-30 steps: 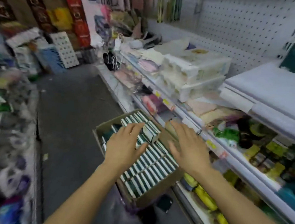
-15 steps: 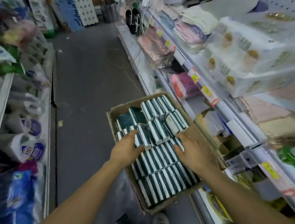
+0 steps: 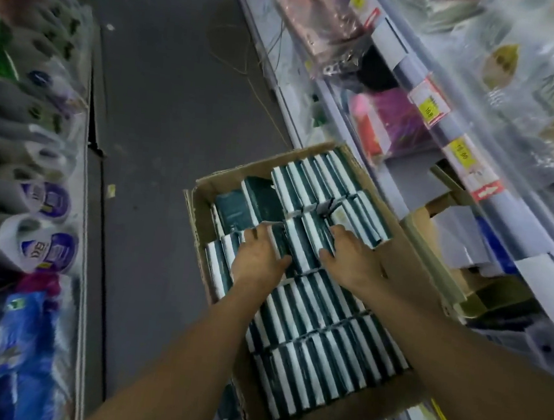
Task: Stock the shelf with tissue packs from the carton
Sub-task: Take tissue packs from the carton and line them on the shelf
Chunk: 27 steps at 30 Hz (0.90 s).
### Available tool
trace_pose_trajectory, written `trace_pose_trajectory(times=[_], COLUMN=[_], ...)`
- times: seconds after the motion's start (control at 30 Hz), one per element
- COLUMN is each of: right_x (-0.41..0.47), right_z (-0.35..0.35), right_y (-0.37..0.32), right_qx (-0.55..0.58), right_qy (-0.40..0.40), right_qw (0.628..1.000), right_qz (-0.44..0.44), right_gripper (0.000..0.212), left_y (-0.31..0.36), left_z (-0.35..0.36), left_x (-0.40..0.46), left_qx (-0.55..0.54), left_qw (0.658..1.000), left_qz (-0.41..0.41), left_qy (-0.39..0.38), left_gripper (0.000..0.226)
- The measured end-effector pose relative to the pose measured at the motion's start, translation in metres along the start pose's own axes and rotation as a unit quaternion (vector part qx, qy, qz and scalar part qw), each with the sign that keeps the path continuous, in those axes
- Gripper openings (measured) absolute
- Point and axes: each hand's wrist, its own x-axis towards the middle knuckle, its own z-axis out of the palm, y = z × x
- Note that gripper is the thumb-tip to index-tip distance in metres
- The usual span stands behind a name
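Observation:
An open cardboard carton (image 3: 225,178) stands in the aisle below me, packed with rows of dark green and white tissue packs (image 3: 318,357) set on edge. Both my hands are down inside it, in the middle rows. My left hand (image 3: 258,258) has its fingers pushed in on the left side of a short bunch of packs (image 3: 302,245). On the right side of that bunch, the fingers of my right hand (image 3: 353,260) curl into it. The bunch is squeezed between the two hands and sits level with its neighbours. The fingertips are hidden among the packs.
The shelf unit (image 3: 458,152) with yellow price tags runs along the right, close to the carton; a low shelf there holds a brown cardboard box (image 3: 435,223). Wrapped paper rolls (image 3: 47,250) fill the left shelves. Grey floor (image 3: 178,100) stretches ahead between them.
My head has tipped down from the shelves to the carton. Both hands dropped from above the packs into the rows and closed in on a bunch between them.

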Motion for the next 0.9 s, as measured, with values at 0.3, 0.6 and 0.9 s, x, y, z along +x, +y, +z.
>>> trace_pose_trajectory(times=[0.3,0.6,0.9], right_x=[0.017,-0.01,-0.148], right_z=[0.017,0.004,-0.041], right_y=[-0.001,0.015,-0.014], right_qx=[0.045,0.172,0.163], right_qy=[-0.047,0.039,0.228], right_qw=[0.995,0.98,0.952], right_qz=[0.079,0.091,-0.123], right_gripper=[0.039,0.012,0.023], left_y=[0.02,-0.002,0.023], left_z=[0.013,-0.003,-0.074], left_x=[0.019,-0.005,-0.106], left_qx=[0.097,-0.151,-0.484], left_qw=[0.994,0.988,0.861], left_qz=[-0.008,-0.032,-0.131], left_qy=[-0.043,0.009,-0.088], left_gripper=[0.096,0.051,0.065])
